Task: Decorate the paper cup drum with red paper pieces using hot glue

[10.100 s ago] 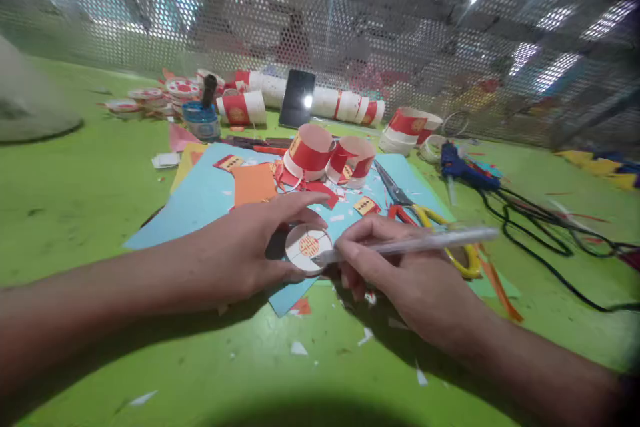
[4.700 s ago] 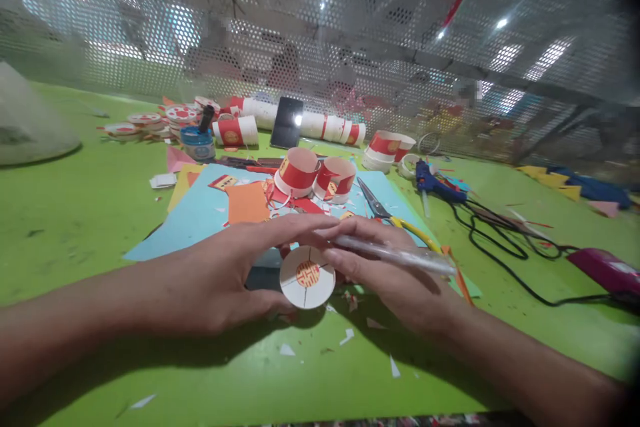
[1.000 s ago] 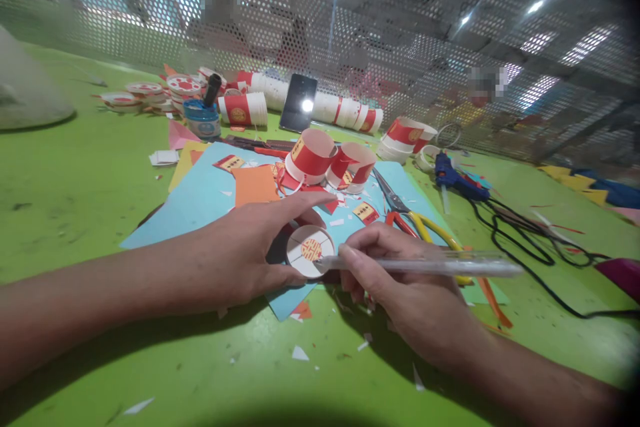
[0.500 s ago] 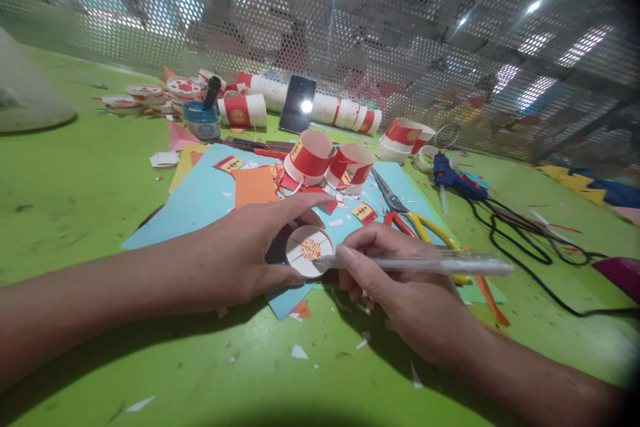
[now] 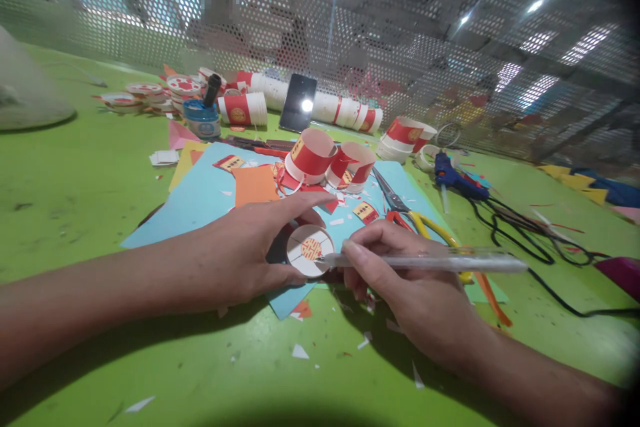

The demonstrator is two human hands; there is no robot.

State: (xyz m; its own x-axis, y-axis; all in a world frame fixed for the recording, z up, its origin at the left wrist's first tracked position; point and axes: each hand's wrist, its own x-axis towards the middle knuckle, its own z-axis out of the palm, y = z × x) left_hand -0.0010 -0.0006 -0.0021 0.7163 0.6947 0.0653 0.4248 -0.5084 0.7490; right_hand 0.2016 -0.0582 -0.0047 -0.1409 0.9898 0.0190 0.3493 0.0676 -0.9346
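Note:
My left hand (image 5: pixel 255 253) grips the left side of a white paper disc (image 5: pixel 301 268), which looks like a paper cup's base, between thumb and fingers. The disc carries a round orange-and-red emblem and thin dark lines. In my right hand (image 5: pixel 395 273) is a clear-barrelled pen (image 5: pixel 450 261), held almost level, its tip at the emblem's edge. Beyond the hands, two cut red-and-white paper cup pieces (image 5: pixel 311 159) stand on light blue paper (image 5: pixel 185 213). Scissors (image 5: pixel 425 223) with yellow and orange handles lie by my right hand, partly hidden behind it.
A phone (image 5: pixel 298 103) leans against stacked paper cups (image 5: pixel 340 111) at the back. Left of it stand a blue-lidded jar (image 5: pixel 203 121) and red-and-white paper discs (image 5: pixel 145 90). A blue glue gun (image 5: pixel 457 177) with a black cord lies to the right. Paper scraps litter the green table (image 5: pixel 200 373).
The pen and my right hand have shifted slightly to the right, with the pen tip still on the disc's emblem. My left hand keeps its hold on the disc.

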